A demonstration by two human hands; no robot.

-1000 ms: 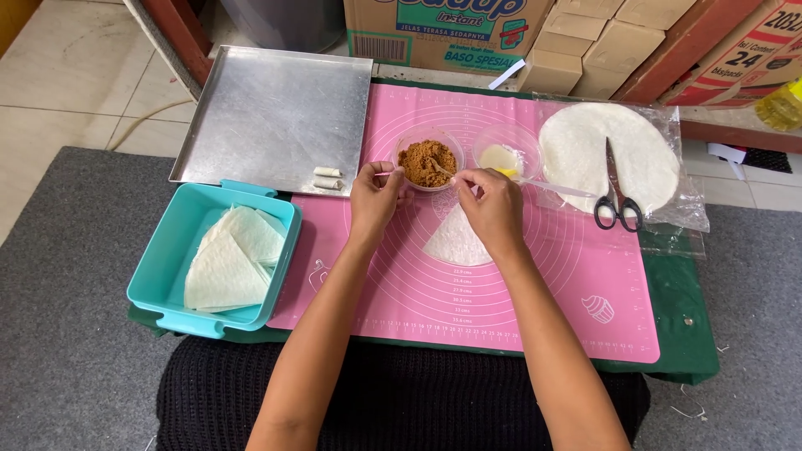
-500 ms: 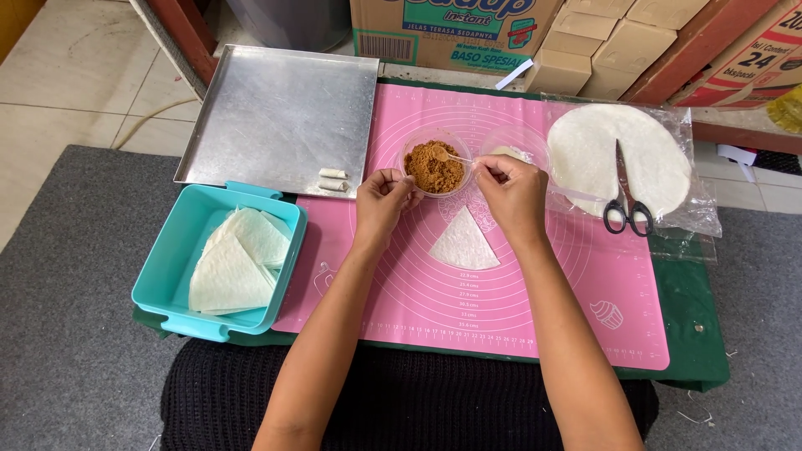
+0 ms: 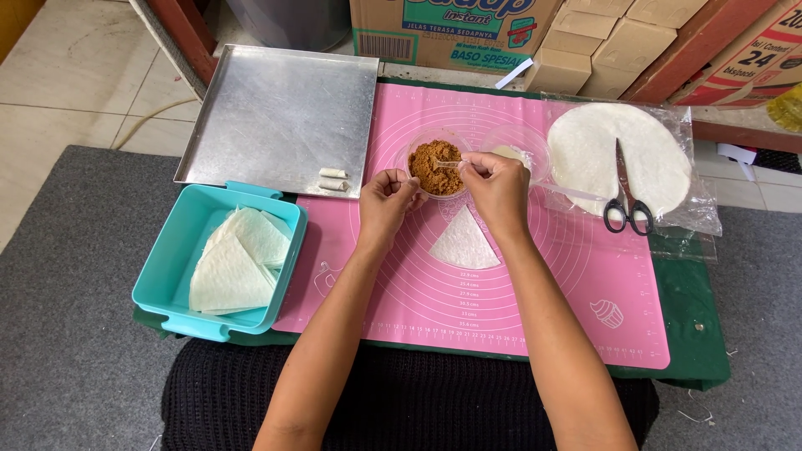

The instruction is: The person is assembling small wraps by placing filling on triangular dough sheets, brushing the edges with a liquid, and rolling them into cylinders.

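- Left hand [image 3: 387,199] curled against small clear round plastic cup [image 3: 438,164] of brown crumbly filling, on pink silicone mat [image 3: 535,309].
- Right hand [image 3: 499,185] pinching small clear spoon [image 3: 449,164] over filling.
- Turquoise rectangular plastic tub [image 3: 163,276], left: folded white wrappers [image 3: 234,263].
- Metal tray [image 3: 276,117]: two small rolls [image 3: 332,179].

The left hand [image 3: 386,196] steadies a clear plastic cup of brown filling [image 3: 436,167]; the right hand [image 3: 499,185] dips a small clear spoon [image 3: 449,164] into it.

Both arms are bare from the elbows down, with no sleeves on them. The left hand [image 3: 387,200] and the right hand [image 3: 499,190] wear no gloves, rings or watch. Low down, the person wears something black and knitted, with small bumpy ribs.
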